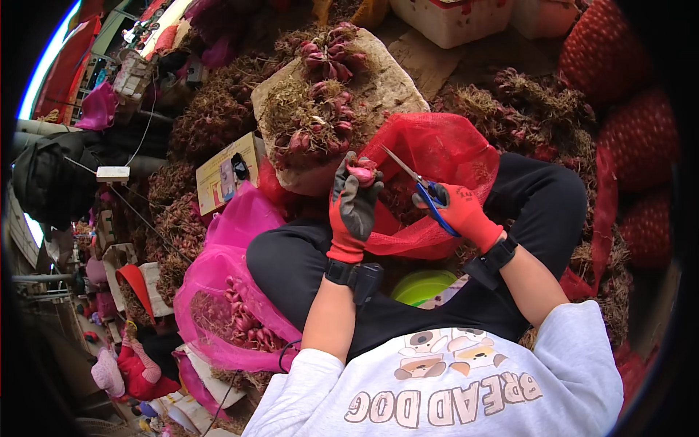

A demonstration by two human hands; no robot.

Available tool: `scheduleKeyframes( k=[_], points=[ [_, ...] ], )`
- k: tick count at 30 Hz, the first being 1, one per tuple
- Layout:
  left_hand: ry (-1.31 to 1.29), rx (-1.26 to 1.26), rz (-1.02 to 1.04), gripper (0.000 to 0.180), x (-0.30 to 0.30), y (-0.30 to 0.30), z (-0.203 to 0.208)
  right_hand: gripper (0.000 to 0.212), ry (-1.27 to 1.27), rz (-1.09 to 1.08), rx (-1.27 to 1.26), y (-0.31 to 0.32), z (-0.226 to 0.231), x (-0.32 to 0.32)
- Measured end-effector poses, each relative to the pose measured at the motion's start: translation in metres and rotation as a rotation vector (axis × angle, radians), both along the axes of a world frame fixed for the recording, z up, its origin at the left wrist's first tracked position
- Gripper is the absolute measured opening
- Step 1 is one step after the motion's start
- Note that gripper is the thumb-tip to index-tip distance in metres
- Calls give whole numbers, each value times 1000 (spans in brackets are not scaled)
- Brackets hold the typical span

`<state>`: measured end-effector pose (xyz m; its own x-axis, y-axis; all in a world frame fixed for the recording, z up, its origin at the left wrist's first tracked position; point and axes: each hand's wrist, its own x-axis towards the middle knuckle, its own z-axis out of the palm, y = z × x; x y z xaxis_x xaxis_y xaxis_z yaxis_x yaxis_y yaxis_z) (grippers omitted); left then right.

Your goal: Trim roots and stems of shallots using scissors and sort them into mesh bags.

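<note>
Head view: left hand [353, 207] palm-up, fingers cupping pink bulbs [362, 173]; right hand [467, 215] angled inward, fingers curled round blue-handled scissors [421, 186].

Two gloved hands: one left hand [354, 207], one right hand [462, 211]. In the right, one pair of scissors [419, 180]; in the left, at least one red bulb [361, 174], exact number unclear. Behind the hands, two black wristbands [501, 255] and one green bowl [419, 284]. Beyond the left, one pale slab [397, 73] bearing two bulb clumps [320, 120]. Beyond the right, one red mesh bag [444, 138]. Left of the left, one pink mesh bag [251, 211], one yellow box [206, 178]. Far right of the right, three filled red sacks [608, 54]. Farthest ahead of both, two white tubs [448, 33].
</note>
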<state>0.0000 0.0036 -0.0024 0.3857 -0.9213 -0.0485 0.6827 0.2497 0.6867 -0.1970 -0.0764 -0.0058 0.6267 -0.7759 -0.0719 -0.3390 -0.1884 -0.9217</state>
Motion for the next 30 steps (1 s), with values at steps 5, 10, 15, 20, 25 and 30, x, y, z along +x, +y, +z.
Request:
scheduleKeyframes(
  k=[5,10,15,20,25,30],
  points=[
    [24,107,-372,37,-1,2,-4,29,-246,-3,506,-13,0,3],
    [-410,274,-341,36,-28,9,-14,25,-466,-2,740,-4,2,12],
    [-348,493,-299,26,-30,5,-6,30,-417,34,587,-3,1,12],
    [-462,464,-318,16,-30,6,-11,29,-421,39,626,-6,-4,10],
    [-532,399,-287,16,-36,10,-13,24,-395,13,796,-11,-3,3],
    [-693,269,-362,19,-40,4,5,20,-404,47,823,-15,-10,-3]
  ],
)
